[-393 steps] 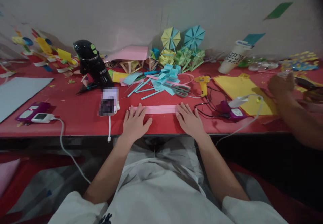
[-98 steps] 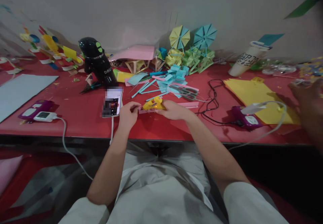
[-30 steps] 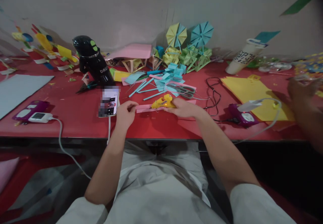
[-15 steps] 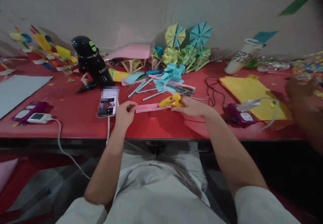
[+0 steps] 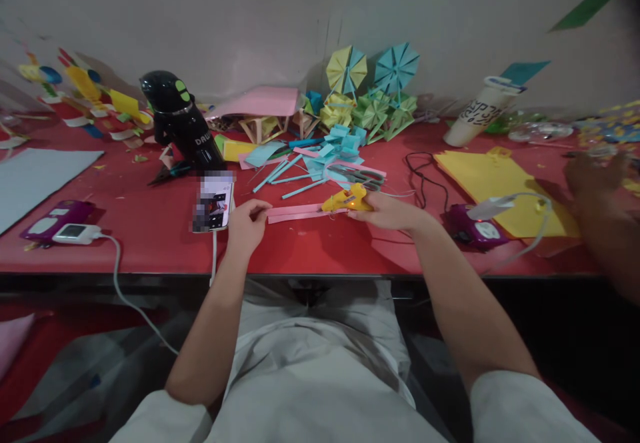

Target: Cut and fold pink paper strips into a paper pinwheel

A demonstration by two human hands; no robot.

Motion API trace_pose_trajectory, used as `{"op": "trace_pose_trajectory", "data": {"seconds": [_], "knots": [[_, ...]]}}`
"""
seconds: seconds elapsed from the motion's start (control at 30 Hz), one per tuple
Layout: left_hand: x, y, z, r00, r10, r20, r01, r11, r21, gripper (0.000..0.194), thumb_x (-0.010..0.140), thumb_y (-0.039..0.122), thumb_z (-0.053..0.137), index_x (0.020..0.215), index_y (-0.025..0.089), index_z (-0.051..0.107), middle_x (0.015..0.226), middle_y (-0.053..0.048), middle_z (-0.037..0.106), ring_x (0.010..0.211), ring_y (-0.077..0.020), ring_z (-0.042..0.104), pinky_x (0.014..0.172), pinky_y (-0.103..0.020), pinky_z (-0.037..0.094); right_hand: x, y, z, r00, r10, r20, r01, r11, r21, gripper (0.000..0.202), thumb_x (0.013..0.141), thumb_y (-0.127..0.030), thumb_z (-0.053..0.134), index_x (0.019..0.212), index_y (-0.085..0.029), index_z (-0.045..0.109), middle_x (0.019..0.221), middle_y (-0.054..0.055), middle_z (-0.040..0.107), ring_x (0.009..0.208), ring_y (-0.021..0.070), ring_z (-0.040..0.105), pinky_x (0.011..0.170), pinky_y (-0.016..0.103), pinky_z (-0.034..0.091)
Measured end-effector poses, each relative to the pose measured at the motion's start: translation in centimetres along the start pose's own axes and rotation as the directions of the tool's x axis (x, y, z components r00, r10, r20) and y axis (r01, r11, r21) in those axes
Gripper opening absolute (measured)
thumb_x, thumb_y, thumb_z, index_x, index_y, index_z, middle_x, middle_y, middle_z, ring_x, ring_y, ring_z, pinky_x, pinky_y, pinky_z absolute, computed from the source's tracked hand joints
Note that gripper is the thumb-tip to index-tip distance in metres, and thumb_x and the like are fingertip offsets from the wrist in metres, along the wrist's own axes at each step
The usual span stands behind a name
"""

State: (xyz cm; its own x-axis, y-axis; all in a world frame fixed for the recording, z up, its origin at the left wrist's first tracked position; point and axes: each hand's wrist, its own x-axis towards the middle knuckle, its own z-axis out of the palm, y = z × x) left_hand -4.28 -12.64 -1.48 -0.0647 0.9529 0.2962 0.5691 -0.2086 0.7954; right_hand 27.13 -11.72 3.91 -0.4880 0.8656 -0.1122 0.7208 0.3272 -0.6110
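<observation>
A folded pink paper strip (image 5: 295, 214) lies on the red table near its front edge. My left hand (image 5: 251, 224) pinches the strip's left end between thumb and fingers. A yellow glue gun (image 5: 346, 199) is gripped in my right hand (image 5: 385, 212), its nozzle pointing left over the strip's right part. Just behind the strip are light-blue rolled paper sticks (image 5: 305, 180) and a heap of folded light-blue paper (image 5: 343, 150).
A phone (image 5: 215, 202) stands left of my left hand, with a black bottle (image 5: 183, 123) behind it. Yellow sheets (image 5: 505, 190), a purple power box (image 5: 477, 226) and a person's hand (image 5: 605, 190) are at the right. Paper umbrellas (image 5: 397, 68) stand near the wall.
My right hand has moved the glue gun a little to the right along the pink strip. My left hand stays at the strip's left end.
</observation>
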Motion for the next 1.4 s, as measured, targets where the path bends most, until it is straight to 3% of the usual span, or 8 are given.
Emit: {"op": "trace_pose_trajectory", "data": {"seconds": [0.17, 0.5, 0.7, 0.87, 1.07, 1.23, 1.4], "knots": [[0.1, 0.0, 0.0, 1.000, 0.000, 0.000, 0.000, 1.000, -0.001, 0.016, 0.076, 0.013, 0.057, 0.082, 0.019, 0.071, 0.085, -0.003, 0.076, 0.082, -0.0181, 0.070, 0.082, -0.032, 0.055, -0.8, 0.2, -0.8, 0.997, 0.076, 0.018, -0.077, 0.997, 0.008, 0.026, 0.090, -0.036, 0.055, 0.105, -0.017, 0.065, 0.104, 0.010, 0.071, 0.088, 0.0236, 0.065, 0.081, 0.035, 0.053], [0.1, 0.1, 0.0, 1.000, -0.002, 0.001, 0.002, 1.000, -0.019, 0.016, 0.077, 0.013, 0.057, 0.082, 0.018, 0.071, 0.086, -0.005, 0.076, 0.083, -0.0188, 0.070, 0.081, -0.032, 0.055, -2.8, 0.6, -2.1, 0.964, 0.259, -0.054, -0.263, 0.963, -0.064, 0.027, 0.085, -0.042, 0.059, 0.092, -0.017, 0.064, 0.083, 0.005, 0.066, 0.076, 0.0207, 0.060, 0.069, 0.031, 0.050], [0.1, 0.2, 0.0, 1.000, -0.008, -0.002, 0.008, 1.000, -0.008, 0.016, 0.076, 0.012, 0.057, 0.082, 0.018, 0.071, 0.086, -0.004, 0.076, 0.083, -0.0187, 0.070, 0.083, -0.032, 0.055, -3.6, 0.4, -2.3, 0.961, 0.268, -0.068, -0.270, 0.963, -0.024, 0.024, 0.082, -0.041, 0.059, 0.087, -0.019, 0.064, 0.073, 0.003, 0.063, 0.070, 0.0204, 0.058, 0.064, 0.030, 0.050], [0.0, 0.1, 0.0, 1.000, -0.008, 0.001, 0.008, 1.000, -0.008, 0.016, 0.076, 0.013, 0.057, 0.082, 0.019, 0.071, 0.086, -0.004, 0.076, 0.083, -0.0186, 0.070, 0.083, -0.032, 0.055, -4.1, 0.2, -2.7, 0.939, 0.330, -0.096, -0.339, 0.934, -0.111, 0.025, 0.083, -0.044, 0.057, 0.081, -0.020, 0.062, 0.065, 0.002, 0.055, 0.063, 0.0191, 0.053, 0.060, 0.030, 0.047], [0.2, -0.2, 0.1, 1.000, 0.005, 0.005, -0.005, 1.000, 0.002, 0.016, 0.077, 0.016, 0.057, 0.083, 0.019, 0.071, 0.086, -0.004, 0.076, 0.083, -0.0188, 0.070, 0.083, -0.032, 0.055, -4.8, 1.4, -3.1, 0.913, 0.389, -0.120, -0.404, 0.901, -0.156, 0.030, 0.084, -0.048, 0.056, 0.078, -0.019, 0.061, 0.067, 0.003, 0.057, 0.063, 0.0181, 0.054, 0.059, 0.028, 0.045], [0.2, -0.3, 0.1, 1.000, 0.019, -0.001, -0.019, 1.000, -0.003, 0.016, 0.077, 0.015, 0.057, 0.083, 0.019, 0.071, 0.086, -0.004, 0.076, 0.083, -0.0188, 0.070, 0.083, -0.032, 0.054, -5.2, 2.0, -3.5, 0.916, 0.388, -0.107, -0.399, 0.909, -0.122, 0.027, 0.087, -0.042, 0.055, 0.088, -0.016, 0.062, 0.089, 0.009, 0.066, 0.080, 0.0216, 0.062, 0.071, 0.029, 0.048], [0.1, 0.0, 0.0, 1.000, 0.007, 0.006, -0.007, 1.000, 0.007, 0.017, 0.077, 0.014, 0.056, 0.083, 0.019, 0.071, 0.086, -0.004, 0.076, 0.082, -0.0183, 0.070, 0.082, -0.031, 0.055, -5.8, 1.7, -4.1, 0.869, 0.472, -0.146, -0.493, 0.851, -0.183, 0.022, 0.090, -0.034, 0.057, 0.091, -0.013, 0.063, 0.092, 0.015, 0.068, 0.081, 0.0236, 0.062, 0.072, 0.031, 0.047]]}}
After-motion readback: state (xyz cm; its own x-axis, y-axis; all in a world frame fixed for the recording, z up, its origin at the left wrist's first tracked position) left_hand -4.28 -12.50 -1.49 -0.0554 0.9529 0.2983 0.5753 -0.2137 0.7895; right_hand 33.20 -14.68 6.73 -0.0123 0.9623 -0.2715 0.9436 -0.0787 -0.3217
